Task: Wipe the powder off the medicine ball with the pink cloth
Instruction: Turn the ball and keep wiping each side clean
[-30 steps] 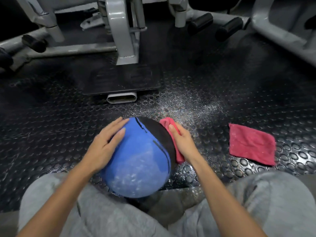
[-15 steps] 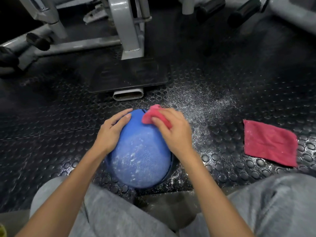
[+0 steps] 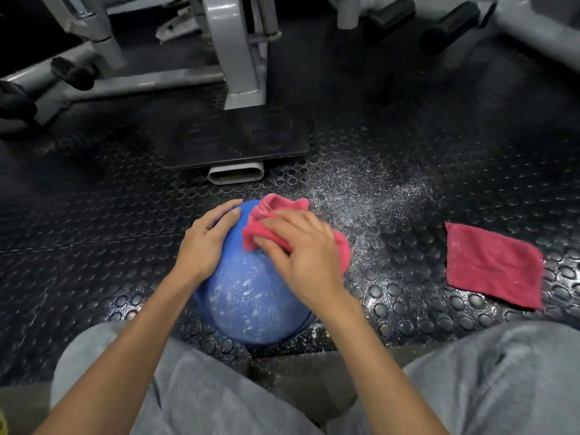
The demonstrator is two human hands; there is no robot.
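A blue medicine ball (image 3: 251, 302) rests on the studded black floor between my knees, its near face flecked with white powder. My left hand (image 3: 204, 243) lies flat against the ball's upper left side, fingers spread. My right hand (image 3: 301, 249) presses a crumpled pink cloth (image 3: 266, 215) onto the top of the ball; the cloth bunches out past my fingertips and hangs down the ball's right side. The ball's far side is hidden.
A second pink cloth (image 3: 492, 265) lies flat on the floor to the right. White powder (image 3: 367, 196) is scattered on the floor beyond the ball. A grey machine post (image 3: 238, 51) on a black base plate (image 3: 235, 142) stands ahead. My grey-trousered knees flank the ball.
My right hand has carried the pink cloth from the ball's right side up onto its top. The ball has turned so its black panel no longer shows. My left hand stays on the left side.
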